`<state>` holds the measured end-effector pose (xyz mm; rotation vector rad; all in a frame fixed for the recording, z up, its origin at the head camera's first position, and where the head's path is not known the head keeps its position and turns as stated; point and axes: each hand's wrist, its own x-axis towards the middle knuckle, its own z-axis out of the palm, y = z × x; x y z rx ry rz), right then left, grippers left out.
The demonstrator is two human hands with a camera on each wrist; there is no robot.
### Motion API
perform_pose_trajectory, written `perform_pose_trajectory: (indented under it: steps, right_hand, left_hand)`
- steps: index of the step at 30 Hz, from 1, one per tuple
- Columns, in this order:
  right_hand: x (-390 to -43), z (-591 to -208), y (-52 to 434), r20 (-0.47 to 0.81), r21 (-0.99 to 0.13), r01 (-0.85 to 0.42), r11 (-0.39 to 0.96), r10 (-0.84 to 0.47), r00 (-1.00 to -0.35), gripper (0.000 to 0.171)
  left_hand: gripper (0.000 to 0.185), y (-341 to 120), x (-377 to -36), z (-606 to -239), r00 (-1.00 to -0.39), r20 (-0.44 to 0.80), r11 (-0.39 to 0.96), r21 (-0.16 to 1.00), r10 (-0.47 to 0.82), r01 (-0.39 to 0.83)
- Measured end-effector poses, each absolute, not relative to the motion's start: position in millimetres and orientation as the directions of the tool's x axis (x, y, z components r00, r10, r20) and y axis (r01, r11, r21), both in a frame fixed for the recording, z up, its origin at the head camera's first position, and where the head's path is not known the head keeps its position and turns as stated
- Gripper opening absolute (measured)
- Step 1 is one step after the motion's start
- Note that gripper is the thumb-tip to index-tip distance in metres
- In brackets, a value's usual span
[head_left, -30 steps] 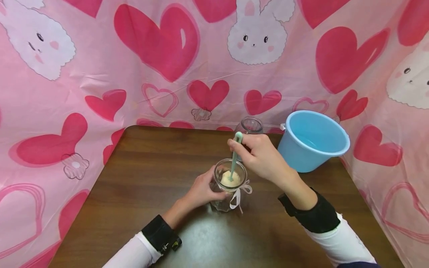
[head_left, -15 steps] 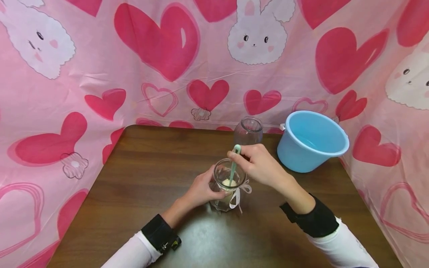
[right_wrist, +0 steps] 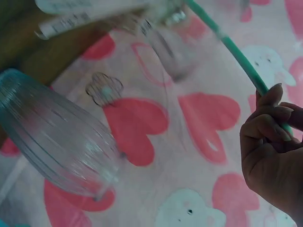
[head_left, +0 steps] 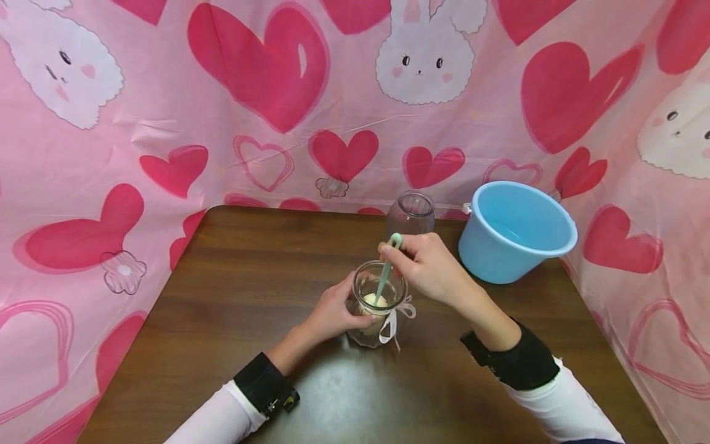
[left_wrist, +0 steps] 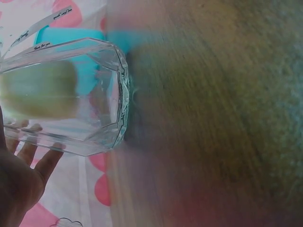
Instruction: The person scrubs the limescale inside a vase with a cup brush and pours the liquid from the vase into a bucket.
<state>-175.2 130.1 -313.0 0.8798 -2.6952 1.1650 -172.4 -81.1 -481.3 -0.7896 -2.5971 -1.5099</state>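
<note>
The left hand is wrapping its fingers round a glass jar standing on the table. Just above it, the right hand is pinching a green brush handle, its sponge head down inside the jar. Beyond the right hand are standing a glass bottle and a blue bucket.

No wording can be read anywhere in these views. A white ribbon tied at the jar carries small dark print, seen in the left wrist view and again on the ribbon in the right wrist view, but the letters are too small and blurred to make out. The pink backdrop shows only hearts and rabbits, with no lettering.
</note>
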Motion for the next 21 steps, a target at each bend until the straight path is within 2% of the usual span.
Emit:
perform_pose_trajectory:
  steps: [6,8,15,18,21]
  right_hand:
    - [-171.2,-328.3,128.9,0.183,-0.677,-0.477,0.561,-0.499,-0.847,0.032]
    - [-169.4,-327.7,131.8,0.208,-0.678,-0.486,0.552,-0.49,-0.847,0.031]
    - [-163.8,-301.2,148.1,0.41,-0.657,-0.545,0.521,-0.36,-0.838,0.02]
    - [-164.0,-294.5,151.2,0.428,-0.671,-0.53,0.518,-0.314,-0.848,0.021]
    - [-166.6,-298.5,147.6,0.381,-0.698,-0.491,0.521,-0.311,-0.871,0.023]
  left_hand:
    - [0.08,-81.0,-171.8,-481.6,-0.874,0.251,0.399,0.813,0.416,0.423]
    - [0.08,-80.5,-171.5,-482.7,-0.878,0.242,0.406,0.814,0.414,0.416]
    - [0.079,-79.7,-170.9,-484.8,-0.885,0.248,0.437,0.796,0.395,0.419]
    - [0.079,-80.5,-170.8,-483.7,-0.881,0.258,0.434,0.793,0.397,0.428]
    - [0.081,-81.8,-171.6,-483.5,-0.883,0.26,0.438,0.791,0.391,0.427]
